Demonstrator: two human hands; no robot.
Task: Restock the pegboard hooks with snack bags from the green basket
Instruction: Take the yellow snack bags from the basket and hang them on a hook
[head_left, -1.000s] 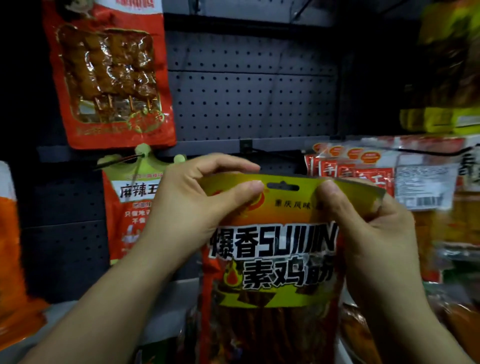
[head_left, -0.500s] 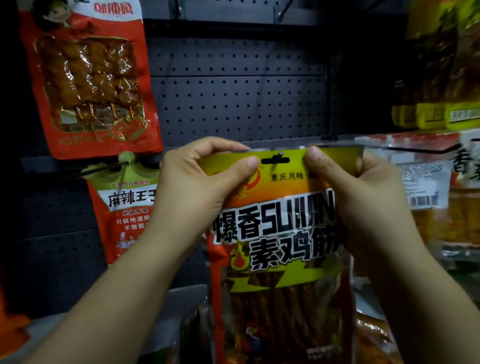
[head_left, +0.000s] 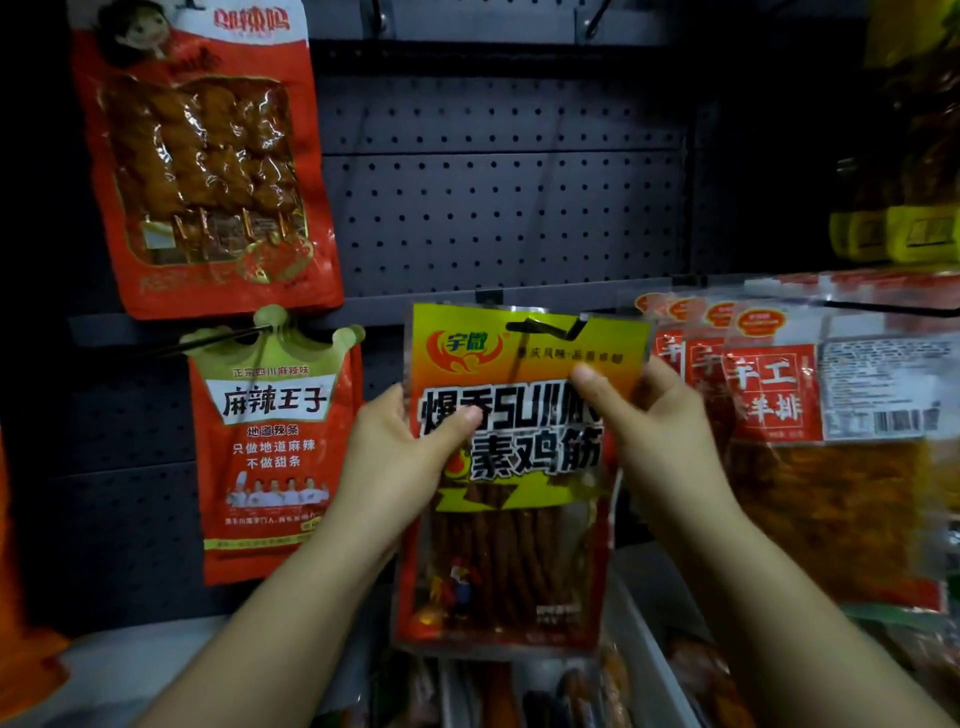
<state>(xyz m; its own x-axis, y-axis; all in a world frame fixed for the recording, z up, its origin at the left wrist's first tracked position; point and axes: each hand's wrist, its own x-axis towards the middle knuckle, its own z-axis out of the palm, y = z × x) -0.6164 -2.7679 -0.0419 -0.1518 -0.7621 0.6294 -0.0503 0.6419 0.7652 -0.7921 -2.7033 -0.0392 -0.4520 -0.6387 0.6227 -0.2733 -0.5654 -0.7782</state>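
Observation:
A yellow-and-red snack bag (head_left: 506, 545) of dark sticks hangs in front of the grey pegboard (head_left: 498, 208). Its hang slot sits at a black hook (head_left: 545, 328) at the bag's top. My left hand (head_left: 400, 457) grips the bag's left edge, thumb across the printed front. My right hand (head_left: 644, 415) pinches the right side just below the yellow header. The green basket is out of view.
A large red skewer bag (head_left: 202, 156) hangs at the upper left, with a crown-topped red bag (head_left: 275, 447) below it. Several red-labelled bags (head_left: 810, 441) hang to the right. Yellow packs (head_left: 893, 234) sit at the far right. More packets (head_left: 519, 691) lie below.
The bag has gone up and toward the pegboard, its slot now at the hook. Both hands have slid down from the top header to the bag's sides.

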